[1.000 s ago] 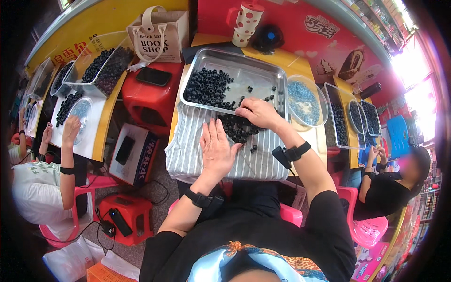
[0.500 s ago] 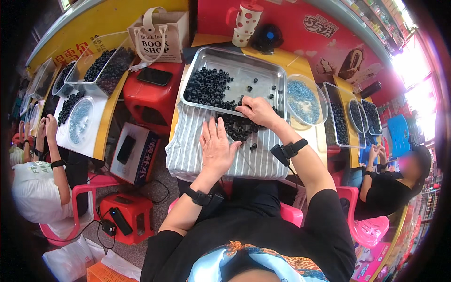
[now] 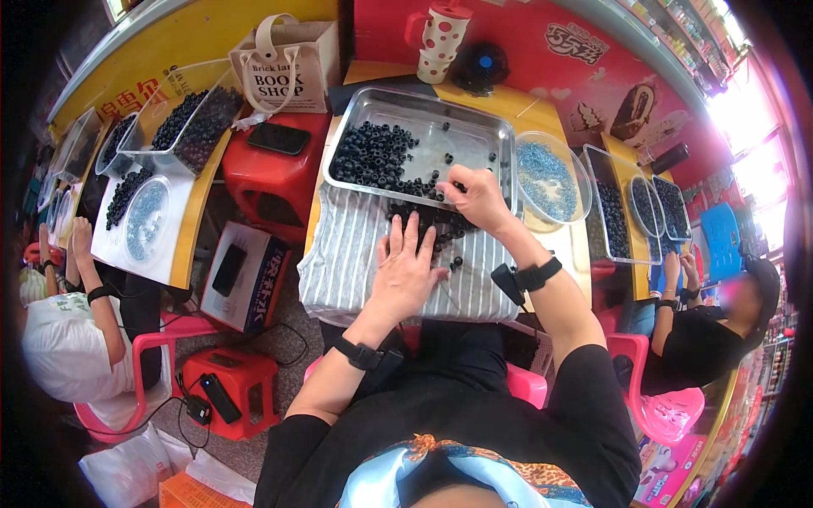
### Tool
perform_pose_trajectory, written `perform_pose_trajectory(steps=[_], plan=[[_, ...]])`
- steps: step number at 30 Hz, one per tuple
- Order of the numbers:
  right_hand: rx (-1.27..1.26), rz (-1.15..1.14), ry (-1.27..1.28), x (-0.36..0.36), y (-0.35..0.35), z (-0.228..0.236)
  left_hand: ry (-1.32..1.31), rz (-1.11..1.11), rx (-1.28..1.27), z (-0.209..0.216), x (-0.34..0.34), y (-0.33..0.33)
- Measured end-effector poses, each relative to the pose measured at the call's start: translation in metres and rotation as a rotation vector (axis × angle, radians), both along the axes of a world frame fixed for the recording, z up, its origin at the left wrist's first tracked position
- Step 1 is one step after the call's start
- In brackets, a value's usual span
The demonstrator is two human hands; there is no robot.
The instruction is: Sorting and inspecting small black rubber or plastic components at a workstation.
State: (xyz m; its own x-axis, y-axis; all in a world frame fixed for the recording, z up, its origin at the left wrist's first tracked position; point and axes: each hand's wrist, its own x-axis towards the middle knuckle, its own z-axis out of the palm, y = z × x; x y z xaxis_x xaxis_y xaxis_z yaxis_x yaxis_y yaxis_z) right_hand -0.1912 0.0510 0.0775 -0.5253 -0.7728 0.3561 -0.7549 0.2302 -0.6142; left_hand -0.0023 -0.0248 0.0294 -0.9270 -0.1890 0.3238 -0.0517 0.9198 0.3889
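My left hand lies with its fingers spread over a pile of small black ring-like parts on a grey-and-white striped cloth. My right hand is closed, its fingers curled at the near rim of a metal tray. What it pinches, if anything, is hidden. More of the black parts fill the tray's left side, with a few scattered on its right. Both wrists wear black straps with small boxes.
Right of the tray stands a clear round bowl of pale blue bits. Behind are a spotted cup and a dark fan-like object. A red stool bears a phone. People sit at tables on both sides.
My left hand has slid to the right, its fingers now over the pile's left part. My right hand has shifted slightly right and away from me, its fingers more curled.
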Motion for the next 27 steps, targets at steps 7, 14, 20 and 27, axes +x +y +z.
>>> perform_pose_trajectory(steps=[7,14,20,27], plan=[[0.098,0.168,0.344,0.049,0.02,-0.023,-0.021,0.141,0.015,-0.002,-0.002,0.003],[0.094,0.138,0.358,0.052,0.02,-0.034,-0.037,0.166,0.04,0.0,-0.002,0.003],[-0.083,0.043,0.203,0.057,0.045,-0.018,0.019,0.151,0.064,0.0,0.0,0.004],[-0.019,-0.24,0.017,0.09,0.106,-0.033,0.01,0.055,-0.041,0.004,0.002,0.006]])
